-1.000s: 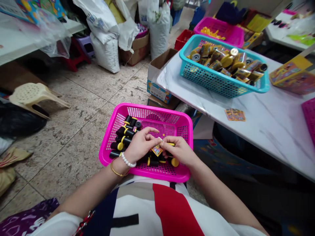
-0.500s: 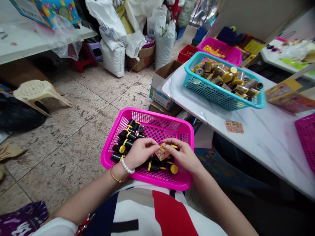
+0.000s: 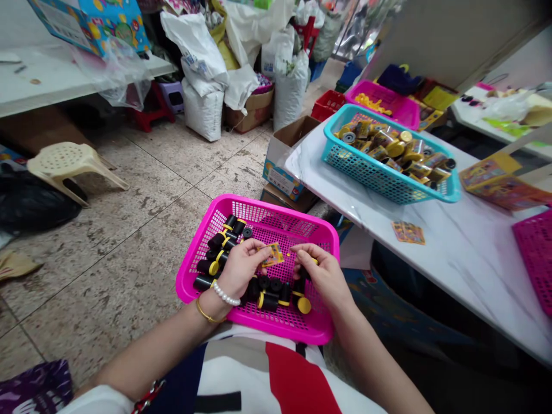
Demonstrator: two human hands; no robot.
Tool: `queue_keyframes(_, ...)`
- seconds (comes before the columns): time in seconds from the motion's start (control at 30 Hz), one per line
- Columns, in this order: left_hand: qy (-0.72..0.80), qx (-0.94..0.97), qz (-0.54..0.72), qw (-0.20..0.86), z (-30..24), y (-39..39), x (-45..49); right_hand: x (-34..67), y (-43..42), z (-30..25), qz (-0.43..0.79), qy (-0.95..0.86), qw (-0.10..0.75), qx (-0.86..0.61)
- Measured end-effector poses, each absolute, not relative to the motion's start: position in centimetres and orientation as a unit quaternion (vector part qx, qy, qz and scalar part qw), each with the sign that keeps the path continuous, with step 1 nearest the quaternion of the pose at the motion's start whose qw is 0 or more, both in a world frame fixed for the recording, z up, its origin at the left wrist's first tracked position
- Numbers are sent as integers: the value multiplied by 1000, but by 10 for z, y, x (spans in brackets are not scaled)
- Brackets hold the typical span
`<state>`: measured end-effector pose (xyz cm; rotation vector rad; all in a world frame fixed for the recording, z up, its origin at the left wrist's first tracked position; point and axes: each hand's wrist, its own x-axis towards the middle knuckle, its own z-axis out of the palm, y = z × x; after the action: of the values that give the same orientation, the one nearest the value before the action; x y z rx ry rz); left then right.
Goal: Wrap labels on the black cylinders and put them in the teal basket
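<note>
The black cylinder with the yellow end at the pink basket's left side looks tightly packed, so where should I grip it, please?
Pinch its black barrel from above: it lies on its side, with other cylinders close along both flanks.

Two bare hands low over the lap, left hand (image 3: 244,267) curled, fingers reaching rightward, right hand (image 3: 323,277) angled leftward, fingertips (image 3: 297,248) drawn together, hands just apart, left forearm (image 3: 146,351) and right forearm (image 3: 379,359) slanting inward.
</note>
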<state>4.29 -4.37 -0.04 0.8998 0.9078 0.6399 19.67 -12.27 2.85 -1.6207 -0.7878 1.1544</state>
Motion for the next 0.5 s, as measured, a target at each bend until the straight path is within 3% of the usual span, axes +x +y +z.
queue_keyframes(0.13, 409, 394, 345, 748, 1, -51, 53, 176, -129, 21, 499, -272, 513, -644)
queue_keyframes(0.3, 383, 427, 308, 759, 4, -63, 57, 167, -131, 16, 466, -226, 566, -641)
queue_keyframes(0.5, 372, 470, 330, 729, 10, -58, 46, 190, -130, 32, 419, -378, 468, -680)
